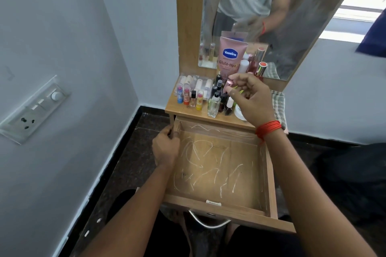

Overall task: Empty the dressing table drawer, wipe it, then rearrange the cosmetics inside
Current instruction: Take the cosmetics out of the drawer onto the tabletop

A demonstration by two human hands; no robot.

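The wooden drawer (269,183) is pulled out and holds nothing; white smears streak its bottom. My left hand (166,146) grips the drawer's far left corner. My right hand (250,98) hovers over the tabletop (177,110) and pinches a small pink item (229,83) between thumb and fingers. On the tabletop stand lip balm sticks (186,96), a clear perfume bottle (214,104), dark nail polish bottles (228,108), a pink Vaseline tube (229,56) and a clear box of tubes (196,83).
A mirror (292,16) rises behind the tabletop. A checked cloth (278,102) lies at the table's right edge. A switch panel (33,108) is on the left wall. The drawer's metal handle (208,223) hangs at the front, above my legs.
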